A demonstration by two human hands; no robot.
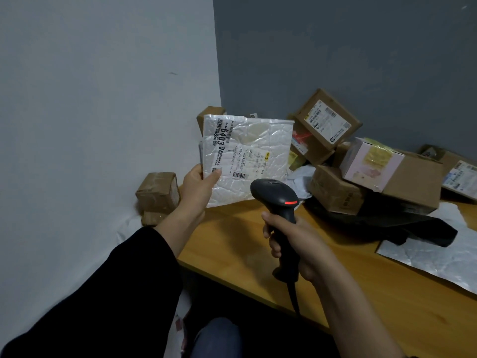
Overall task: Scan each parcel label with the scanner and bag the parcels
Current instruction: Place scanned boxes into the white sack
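My left hand point(199, 188) pinches the lower left corner of a flat silvery mailer parcel point(260, 151), held upright above the table's left end with its printed label and barcode facing me. My right hand point(296, 244) grips the handle of a black barcode scanner point(277, 202), whose head sits just below the parcel's barcode and points up at it; a red light glows on the scanner's head. Its cable hangs down from the handle.
A wooden table point(232, 244) runs to the right. Several cardboard parcels point(335, 192) are piled at its back right against the dark wall. A black bag point(402, 226) and a silver mailer point(438, 257) lie at right. Small brown boxes point(157, 195) sit at left.
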